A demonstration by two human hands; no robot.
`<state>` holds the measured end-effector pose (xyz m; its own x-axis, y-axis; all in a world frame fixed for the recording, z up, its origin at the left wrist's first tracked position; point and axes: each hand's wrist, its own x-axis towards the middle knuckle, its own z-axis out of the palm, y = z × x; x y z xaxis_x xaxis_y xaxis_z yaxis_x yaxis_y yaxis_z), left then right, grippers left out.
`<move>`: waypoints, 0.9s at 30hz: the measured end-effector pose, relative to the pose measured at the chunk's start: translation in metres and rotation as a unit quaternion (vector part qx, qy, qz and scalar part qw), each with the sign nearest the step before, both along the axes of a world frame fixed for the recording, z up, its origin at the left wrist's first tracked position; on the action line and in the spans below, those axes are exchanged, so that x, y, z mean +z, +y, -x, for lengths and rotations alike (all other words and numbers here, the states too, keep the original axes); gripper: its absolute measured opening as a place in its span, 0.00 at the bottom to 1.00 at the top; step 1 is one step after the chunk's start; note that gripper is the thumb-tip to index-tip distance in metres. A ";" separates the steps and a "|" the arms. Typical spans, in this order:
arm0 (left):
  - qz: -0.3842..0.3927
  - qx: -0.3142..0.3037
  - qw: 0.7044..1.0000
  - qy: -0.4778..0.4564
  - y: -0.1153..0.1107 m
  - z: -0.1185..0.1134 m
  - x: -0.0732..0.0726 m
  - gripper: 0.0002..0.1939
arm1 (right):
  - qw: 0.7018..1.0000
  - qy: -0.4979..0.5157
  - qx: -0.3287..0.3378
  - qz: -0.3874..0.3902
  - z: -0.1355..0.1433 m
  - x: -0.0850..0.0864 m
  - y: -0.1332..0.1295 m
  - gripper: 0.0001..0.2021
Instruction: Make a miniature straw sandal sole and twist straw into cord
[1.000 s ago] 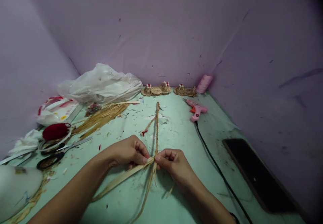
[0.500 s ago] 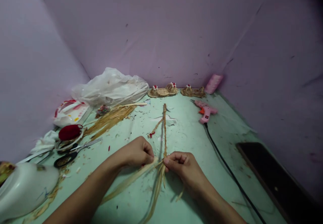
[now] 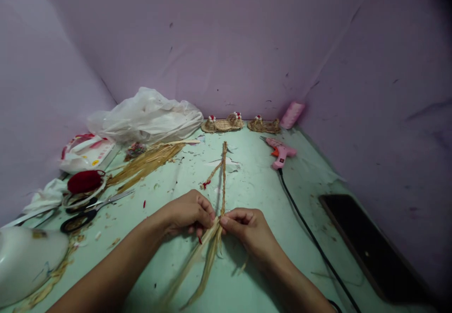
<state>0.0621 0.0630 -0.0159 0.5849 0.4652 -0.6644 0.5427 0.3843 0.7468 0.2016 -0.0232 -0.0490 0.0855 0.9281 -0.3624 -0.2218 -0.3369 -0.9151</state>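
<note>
Where knobbly braid, aligned toward the counter's back edge, loosens into flat strands, right hand pinches braid's end; left hand, strands. Forearms converge.

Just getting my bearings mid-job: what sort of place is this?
Probably a small handicraft workspace, though I can't tell whether it's in a home or a workshop. The signs: a partly braided strand of straw-like strips, a pink glue gun and black-handled scissors.
</note>
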 end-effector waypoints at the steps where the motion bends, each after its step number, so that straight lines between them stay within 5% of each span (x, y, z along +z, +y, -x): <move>1: 0.010 0.005 1.000 0.000 0.000 0.000 -0.001 0.05 | 1.000 -0.004 0.001 -0.002 0.000 0.000 0.000 0.11; 12: 0.054 0.055 0.997 -0.030 -0.003 -0.004 -0.003 0.04 | 1.000 -0.017 0.006 0.002 0.000 -0.002 -0.001 0.11; 18: 0.114 0.029 0.990 -0.073 -0.004 -0.002 0.000 0.05 | 0.999 0.025 -0.013 0.024 0.000 -0.001 0.000 0.13; 27: 0.081 0.070 0.993 -0.054 -0.013 -0.008 -0.004 0.08 | 0.996 0.064 -0.044 0.037 0.001 0.004 0.001 0.15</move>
<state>0.0698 0.0499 -0.0204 0.5933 0.4388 -0.6749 0.3960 0.5708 0.7193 0.2002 -0.0227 -0.0449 0.1149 0.8890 -0.4433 -0.3668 -0.3767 -0.8506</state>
